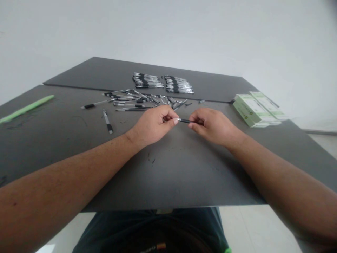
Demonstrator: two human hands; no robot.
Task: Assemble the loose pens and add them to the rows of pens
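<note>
Between my two hands, above the dark table (pixel 171 175), is a pen (pixel 185 121) with a black grip, lying roughly level. My left hand (pixel 158 121) pinches its left end between thumb and fingers. The other end is in the pinch of my right hand (pixel 210 124); the fingers there hide that part. Just beyond the hands lies a loose heap of pens (pixel 137 100) with black grips and clear barrels. Small black caps (pixel 172 100) or pen parts lie at its right side. A single pen (pixel 107 121) rests apart, left of my left hand.
Farther back, two neat rows of pens, a left row (pixel 147 80) and a right row (pixel 179 84), lie side by side. Green and white boxes (pixel 256 109) stand at the right. A long light-green strip (pixel 28 108) lies at the left. Behind the table rises a white wall (pixel 168 31).
</note>
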